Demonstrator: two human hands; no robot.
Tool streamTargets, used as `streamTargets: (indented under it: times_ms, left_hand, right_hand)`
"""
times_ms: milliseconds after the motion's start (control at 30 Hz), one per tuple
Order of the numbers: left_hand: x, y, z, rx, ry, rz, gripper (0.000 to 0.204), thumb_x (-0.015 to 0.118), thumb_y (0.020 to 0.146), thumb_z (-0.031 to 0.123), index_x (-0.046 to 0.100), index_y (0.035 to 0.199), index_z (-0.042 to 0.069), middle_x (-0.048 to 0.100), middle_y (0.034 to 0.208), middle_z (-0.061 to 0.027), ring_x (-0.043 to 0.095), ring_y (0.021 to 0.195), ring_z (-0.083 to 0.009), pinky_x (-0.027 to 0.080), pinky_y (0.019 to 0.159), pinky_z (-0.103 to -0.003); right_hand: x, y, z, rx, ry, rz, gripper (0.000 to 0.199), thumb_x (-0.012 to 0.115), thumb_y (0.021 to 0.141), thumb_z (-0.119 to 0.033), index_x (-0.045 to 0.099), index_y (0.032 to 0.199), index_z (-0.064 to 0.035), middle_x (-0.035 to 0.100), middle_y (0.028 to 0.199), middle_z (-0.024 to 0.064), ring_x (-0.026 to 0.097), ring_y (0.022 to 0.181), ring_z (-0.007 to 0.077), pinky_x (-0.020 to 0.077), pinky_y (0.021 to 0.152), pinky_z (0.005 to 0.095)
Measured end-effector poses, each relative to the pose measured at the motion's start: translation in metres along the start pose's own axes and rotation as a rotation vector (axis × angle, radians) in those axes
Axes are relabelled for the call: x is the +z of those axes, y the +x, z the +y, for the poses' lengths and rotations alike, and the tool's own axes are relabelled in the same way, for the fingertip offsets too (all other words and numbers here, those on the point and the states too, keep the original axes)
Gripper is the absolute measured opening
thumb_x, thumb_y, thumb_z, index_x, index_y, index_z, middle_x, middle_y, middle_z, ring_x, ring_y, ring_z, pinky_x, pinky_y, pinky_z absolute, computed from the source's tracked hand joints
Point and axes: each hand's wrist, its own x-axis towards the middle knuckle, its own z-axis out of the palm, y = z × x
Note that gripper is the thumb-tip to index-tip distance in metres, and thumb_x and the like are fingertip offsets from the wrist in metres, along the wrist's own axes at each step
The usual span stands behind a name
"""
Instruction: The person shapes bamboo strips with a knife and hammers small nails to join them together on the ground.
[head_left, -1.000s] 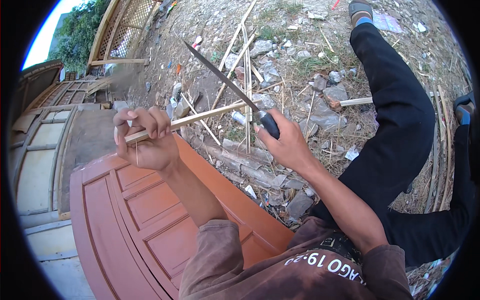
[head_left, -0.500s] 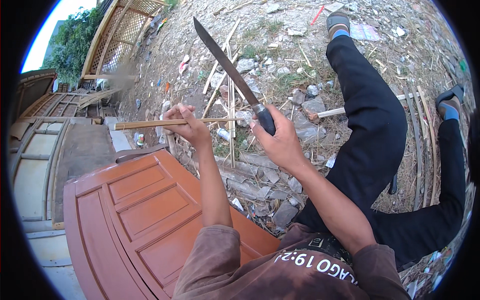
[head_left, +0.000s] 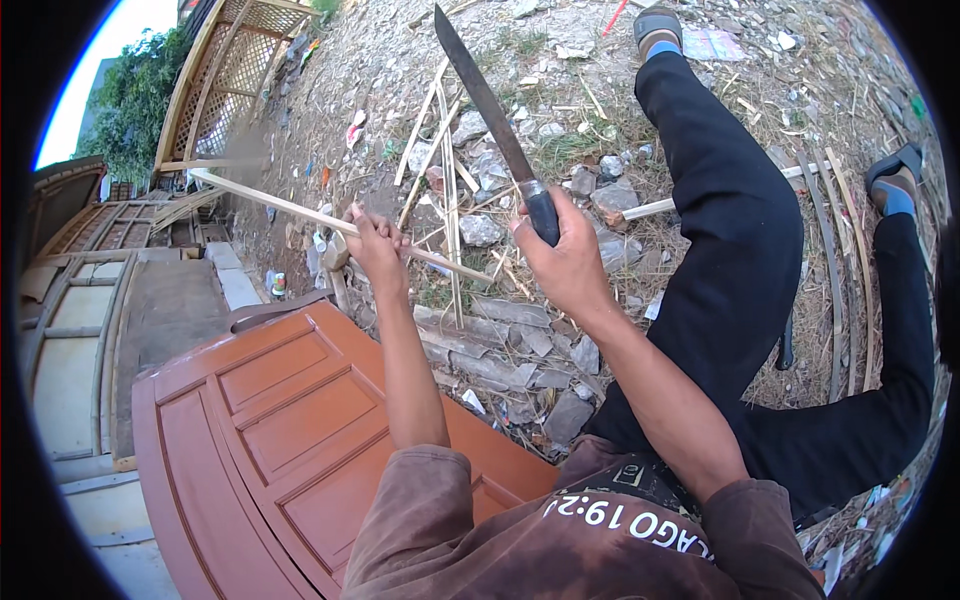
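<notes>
My left hand (head_left: 378, 245) is closed round a long, thin, pale strip of bamboo or wood (head_left: 285, 206). The strip slants from upper left down to the right, its near tip below the knife. A machete (head_left: 485, 100) with a dark, worn blade and a black handle is in my right hand (head_left: 568, 262). Its blade points up and to the left, and a metal collar joins it to the handle. The strip and the blade are apart.
A reddish-brown panelled door (head_left: 310, 410) lies at the lower left. Split strips (head_left: 448, 200) lie on stony ground ahead, more strips (head_left: 840, 270) by my legs. Stones (head_left: 570, 415) and rubble surround them. A wooden lattice panel (head_left: 225, 85) stands at the far left.
The strip has swung from nearly level to a slant, its far end higher and its near end lower. My left hand has turned and shifted left; the machete has moved slightly up and right.
</notes>
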Motion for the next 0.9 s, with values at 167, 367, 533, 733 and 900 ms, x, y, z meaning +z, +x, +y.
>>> streamTargets:
  times_ms: [167,367,533,733,900]
  left_hand:
    - [-0.009,0.001,0.041,-0.476,-0.759,-0.404,0.021,0.040,0.107,0.019,0.050,0.117,0.003,0.044,0.077,-0.0017,0.036,0.048,-0.0058,0.038,0.039,-0.020]
    - [0.018,-0.014,0.028,-0.525,-0.874,-0.385,0.022,0.039,0.106,0.020,0.050,0.110,0.001,0.041,0.074,-0.0013,0.036,0.050,-0.0063,0.037,0.039,-0.019]
    - [0.028,-0.017,0.034,-0.225,-0.665,-0.303,0.019,0.042,0.106,0.025,0.050,0.105,0.009,0.039,0.073,0.0013,0.035,0.050,-0.0063,0.034,0.040,-0.019]
    - [0.039,-0.018,0.049,-0.103,-0.465,-0.204,0.022,0.043,0.106,0.031,0.049,0.111,0.011,0.039,0.075,0.0020,0.036,0.056,-0.0067,0.037,0.045,-0.020]
    - [0.012,0.006,0.076,0.059,-0.503,-0.146,0.036,0.041,0.105,0.044,0.048,0.112,0.010,0.040,0.079,-0.0002,0.042,0.066,-0.0114,0.043,0.055,-0.024]
  right_hand:
    - [0.005,-0.009,-0.010,0.066,-0.095,-0.146,0.035,0.076,0.084,-0.028,0.057,0.098,-0.0018,0.052,0.067,0.0044,0.049,0.061,0.0158,0.0432,0.058,0.0350]
    - [0.019,-0.027,0.010,0.067,0.110,-0.475,0.048,0.083,0.077,-0.041,0.057,0.092,-0.0042,0.059,0.070,0.0020,0.053,0.063,0.0100,0.0445,0.058,0.0286]
    - [0.017,-0.032,0.005,0.114,0.126,-0.478,0.044,0.087,0.074,-0.027,0.056,0.096,-0.0037,0.061,0.071,0.0021,0.053,0.063,0.0094,0.0440,0.057,0.0291]
    - [0.016,-0.029,0.010,0.162,0.112,-0.515,0.043,0.084,0.077,-0.016,0.056,0.107,-0.0024,0.064,0.076,0.0006,0.052,0.067,0.0058,0.0415,0.060,0.0244]
    - [0.015,-0.031,0.020,0.121,-0.146,-0.456,0.041,0.081,0.078,-0.014,0.055,0.108,-0.0016,0.069,0.081,0.0083,0.063,0.071,0.0161,0.0472,0.064,0.0329]
